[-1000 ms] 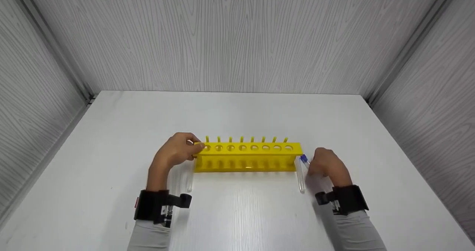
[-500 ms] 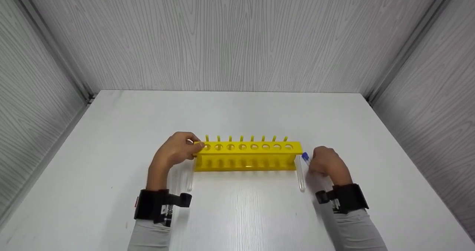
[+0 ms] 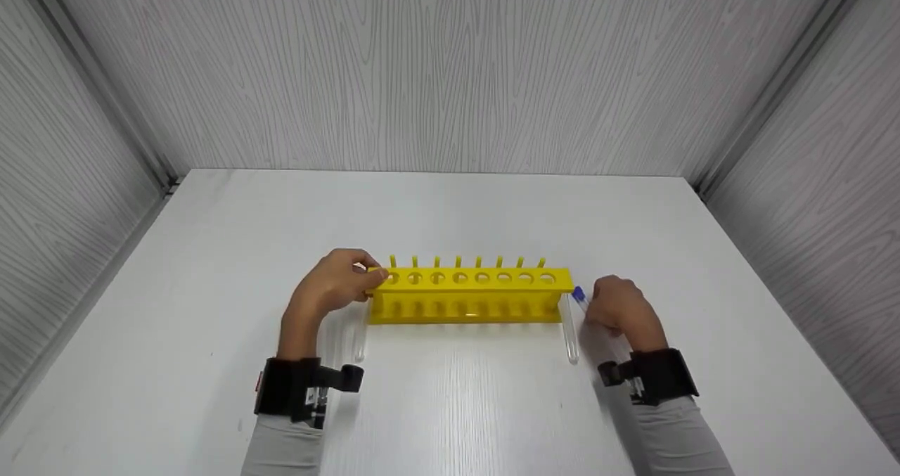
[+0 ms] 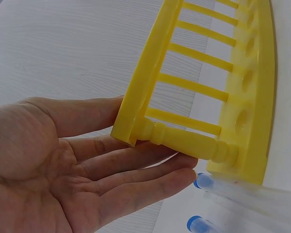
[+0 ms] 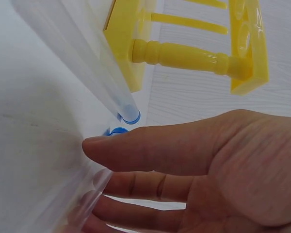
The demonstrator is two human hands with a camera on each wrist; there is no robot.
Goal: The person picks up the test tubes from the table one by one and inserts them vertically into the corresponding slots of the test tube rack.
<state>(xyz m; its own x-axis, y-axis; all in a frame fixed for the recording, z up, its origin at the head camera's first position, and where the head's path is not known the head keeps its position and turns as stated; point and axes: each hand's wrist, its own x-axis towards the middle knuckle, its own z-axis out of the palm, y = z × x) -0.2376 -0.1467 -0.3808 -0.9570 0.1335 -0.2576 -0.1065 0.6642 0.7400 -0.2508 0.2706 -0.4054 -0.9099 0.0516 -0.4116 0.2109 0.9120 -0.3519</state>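
A yellow test tube rack (image 3: pixel 470 282) stands upright in the middle of the table. My left hand (image 3: pixel 337 280) grips its left end, thumb (image 4: pixel 89 116) on the top bar and the other fingers behind the end post. At the opposite end, my right hand (image 3: pixel 620 307) pinches a clear test tube with a blue cap (image 3: pixel 579 294); most of this tube is hidden by the fingers in the head view. Between that hand and the rack lies another clear test tube (image 3: pixel 570 339). In the left wrist view, two blue-capped tubes (image 4: pixel 200 224) lie beside the rack's left end.
A white table (image 3: pixel 450 413) bears everything. Grey wood-grain panels (image 3: pixel 450 75) close it off at the back and both sides. One tube (image 3: pixel 361 339) lies close to the left forearm.
The blue cap by my right hand has shifted very slightly away from the rack's end. My left hand keeps its grip, and the rack stands as before.
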